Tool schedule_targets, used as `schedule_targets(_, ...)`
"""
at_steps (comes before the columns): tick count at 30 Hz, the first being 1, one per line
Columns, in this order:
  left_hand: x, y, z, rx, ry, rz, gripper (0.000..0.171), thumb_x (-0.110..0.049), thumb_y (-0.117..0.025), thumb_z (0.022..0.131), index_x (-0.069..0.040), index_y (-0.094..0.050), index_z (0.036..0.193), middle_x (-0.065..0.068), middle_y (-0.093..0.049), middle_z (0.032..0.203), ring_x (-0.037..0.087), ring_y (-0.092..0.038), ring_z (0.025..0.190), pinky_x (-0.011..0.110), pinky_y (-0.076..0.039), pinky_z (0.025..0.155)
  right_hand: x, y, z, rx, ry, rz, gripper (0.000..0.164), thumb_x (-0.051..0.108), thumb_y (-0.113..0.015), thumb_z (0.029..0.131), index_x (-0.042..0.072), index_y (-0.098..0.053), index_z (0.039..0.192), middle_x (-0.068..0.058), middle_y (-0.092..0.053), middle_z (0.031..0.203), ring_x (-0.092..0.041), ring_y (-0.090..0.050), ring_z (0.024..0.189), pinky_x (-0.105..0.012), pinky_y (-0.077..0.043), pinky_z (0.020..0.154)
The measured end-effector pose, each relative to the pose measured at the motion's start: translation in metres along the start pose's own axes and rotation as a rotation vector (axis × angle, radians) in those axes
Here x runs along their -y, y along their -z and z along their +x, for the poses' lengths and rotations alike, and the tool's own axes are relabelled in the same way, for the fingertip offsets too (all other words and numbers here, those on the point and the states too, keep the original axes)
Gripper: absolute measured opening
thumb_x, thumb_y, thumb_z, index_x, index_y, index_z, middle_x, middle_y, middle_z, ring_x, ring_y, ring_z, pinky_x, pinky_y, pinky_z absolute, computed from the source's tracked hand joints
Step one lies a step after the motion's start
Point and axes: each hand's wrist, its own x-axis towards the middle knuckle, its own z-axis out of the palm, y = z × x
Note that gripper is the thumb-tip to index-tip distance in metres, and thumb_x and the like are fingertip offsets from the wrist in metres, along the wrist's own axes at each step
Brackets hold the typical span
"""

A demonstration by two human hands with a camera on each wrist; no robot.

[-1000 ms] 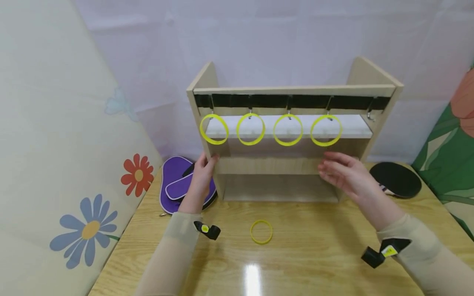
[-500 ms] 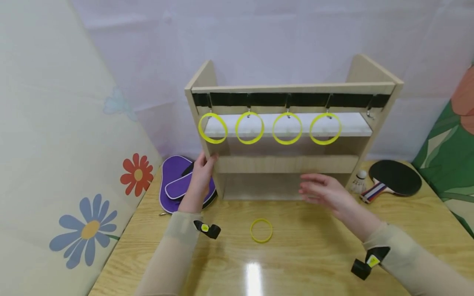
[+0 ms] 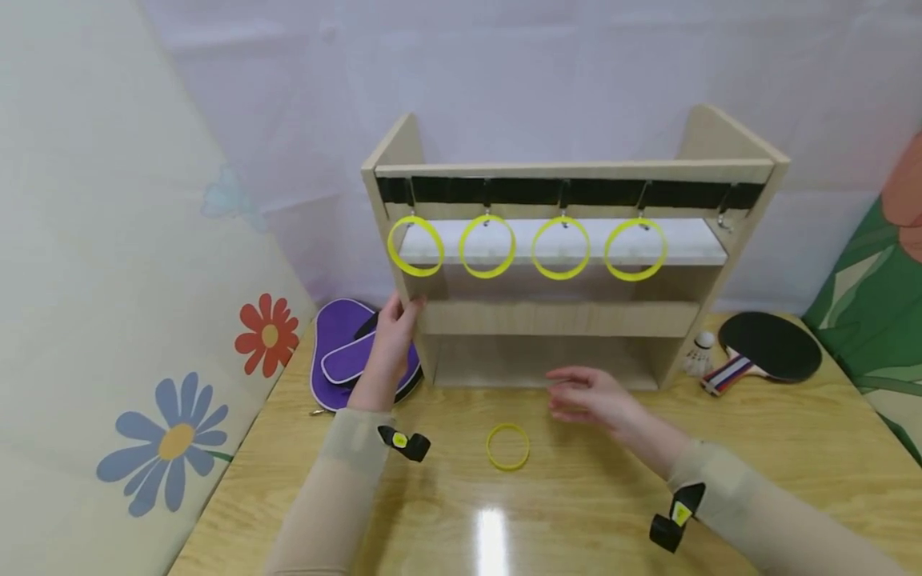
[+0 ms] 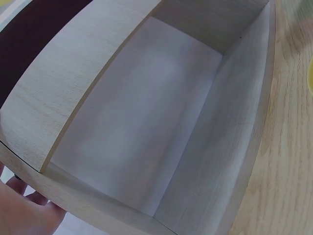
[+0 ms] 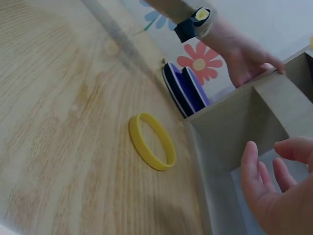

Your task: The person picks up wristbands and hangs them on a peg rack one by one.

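Note:
My left hand (image 3: 394, 336) holds the left side panel of a small wooden shelf (image 3: 558, 318), thumb at the front edge and fingers behind it. In the left wrist view, part of that hand (image 4: 29, 210) shows at the panel's outer side. My right hand (image 3: 594, 400), its fingers loosely bent and holding nothing, hovers before the shelf's lowest compartment. To its left a yellow silicone wristband (image 3: 507, 447) lies flat on the table; the right wrist view shows the same wristband (image 5: 151, 142) apart from the fingertips. Several yellow wristbands (image 3: 563, 248) hang from hooks on the black strip (image 3: 605, 193).
At the strip's right end is a bare hook (image 3: 724, 222). A purple paddle case (image 3: 346, 352) lies left of the shelf. On the right stand a shuttlecock (image 3: 699, 354) and a table tennis paddle (image 3: 771, 348). Floral cloths (image 3: 266, 334) border the wooden table (image 3: 576, 512).
My right hand has moved down and left, from below the rightmost hanging wristband toward the one on the table. The shuttlecock and paddle handle have come into sight. My left hand stays put.

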Motion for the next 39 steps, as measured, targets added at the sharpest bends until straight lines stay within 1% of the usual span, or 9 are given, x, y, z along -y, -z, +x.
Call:
schedule_targets(6, -0.003, -0.002, 0.001, -0.005, 0.006, 0.008, 0.044, -0.02, -0.049, 0.101, -0.013, -0.047, 0.144, 0.018, -0.053, 0.132, 0.011, -0.056, 0.096, 0.029, -0.045, 0.089, -0.013, -0.006, 0.01, -0.005, -0.023, -0.004, 0.051, -0.005, -0.054, 0.094, -0.016, -0.036, 0.141, -0.008, -0.065, 0.103, -0.016, -0.067, 0.09, -0.031, -0.057, 0.084)
schedule_targets(10, -0.004, -0.002, 0.0, -0.006, 0.006, 0.006, 0.043, -0.019, -0.049, 0.1, -0.013, -0.048, 0.143, 0.014, -0.054, 0.127, 0.011, -0.056, 0.096, 0.03, -0.045, 0.089, -0.024, -0.008, 0.015, -0.02, -0.061, -0.014, 0.05, -0.004, -0.055, 0.095, -0.015, -0.039, 0.141, -0.015, -0.065, 0.108, -0.015, -0.067, 0.088, -0.029, -0.058, 0.082)
schedule_targets(13, -0.003, -0.002, 0.0, 0.002, 0.0, 0.006, 0.044, -0.019, -0.049, 0.1, -0.014, -0.047, 0.144, 0.014, -0.054, 0.128, 0.01, -0.056, 0.095, 0.029, -0.045, 0.089, -0.032, -0.009, 0.017, -0.025, -0.088, -0.017, 0.049, -0.004, -0.056, 0.094, -0.014, -0.04, 0.14, -0.015, -0.065, 0.107, -0.014, -0.067, 0.086, -0.029, -0.058, 0.081)
schedule_targets(18, -0.002, 0.0, -0.001, 0.003, 0.001, 0.004, 0.045, -0.02, -0.049, 0.101, -0.014, -0.047, 0.145, 0.017, -0.053, 0.13, 0.009, -0.057, 0.095, 0.028, -0.045, 0.089, -0.04, -0.009, 0.02, 0.007, -0.103, -0.013, 0.05, -0.005, -0.056, 0.094, -0.016, -0.039, 0.14, -0.012, -0.067, 0.102, -0.013, -0.067, 0.083, -0.031, -0.058, 0.081)
schedule_targets(21, 0.0, 0.001, -0.001, 0.005, 0.006, 0.011, 0.045, -0.021, -0.048, 0.101, -0.014, -0.046, 0.145, 0.017, -0.052, 0.132, 0.01, -0.055, 0.098, 0.029, -0.044, 0.091, -0.043, -0.01, 0.021, 0.012, -0.117, -0.024, 0.05, -0.005, -0.057, 0.094, -0.015, -0.04, 0.14, -0.015, -0.067, 0.106, -0.014, -0.069, 0.084, -0.033, -0.059, 0.081)
schedule_targets(25, 0.0, 0.001, -0.001, 0.011, 0.006, 0.01, 0.045, -0.02, -0.048, 0.101, -0.015, -0.045, 0.146, 0.021, -0.05, 0.137, 0.014, -0.054, 0.103, 0.032, -0.042, 0.095, -0.045, -0.012, 0.023, 0.019, -0.144, -0.047, 0.05, -0.004, -0.056, 0.094, -0.014, -0.04, 0.14, -0.02, -0.066, 0.11, -0.016, -0.069, 0.084, -0.034, -0.059, 0.079)
schedule_targets(29, -0.001, 0.001, -0.002, 0.018, 0.007, 0.014, 0.046, -0.022, -0.048, 0.101, -0.018, -0.044, 0.147, 0.019, -0.05, 0.139, 0.015, -0.053, 0.106, 0.035, -0.041, 0.098, -0.045, -0.012, 0.025, 0.026, -0.162, -0.065, 0.049, -0.003, -0.056, 0.095, -0.013, -0.04, 0.14, -0.02, -0.066, 0.108, -0.017, -0.069, 0.084, -0.034, -0.059, 0.078)
schedule_targets(36, 0.0, 0.0, 0.0, 0.005, -0.004, 0.014, 0.043, -0.02, -0.048, 0.101, -0.014, -0.048, 0.144, 0.022, -0.051, 0.135, 0.013, -0.055, 0.1, 0.031, -0.043, 0.092, -0.044, -0.013, 0.027, 0.021, -0.189, -0.097, 0.047, -0.004, -0.057, 0.095, -0.013, -0.043, 0.138, -0.014, -0.066, 0.098, -0.016, -0.068, 0.081, -0.035, -0.06, 0.076)
schedule_targets(39, 0.0, 0.0, 0.0, 0.004, 0.005, 0.016, 0.044, -0.02, -0.048, 0.101, -0.014, -0.047, 0.144, 0.019, -0.052, 0.134, 0.013, -0.055, 0.101, 0.031, -0.043, 0.093, -0.048, -0.015, 0.028, 0.019, -0.205, -0.105, 0.046, -0.005, -0.057, 0.093, -0.014, -0.044, 0.137, -0.011, -0.066, 0.093, -0.016, -0.067, 0.077, -0.034, -0.06, 0.074)
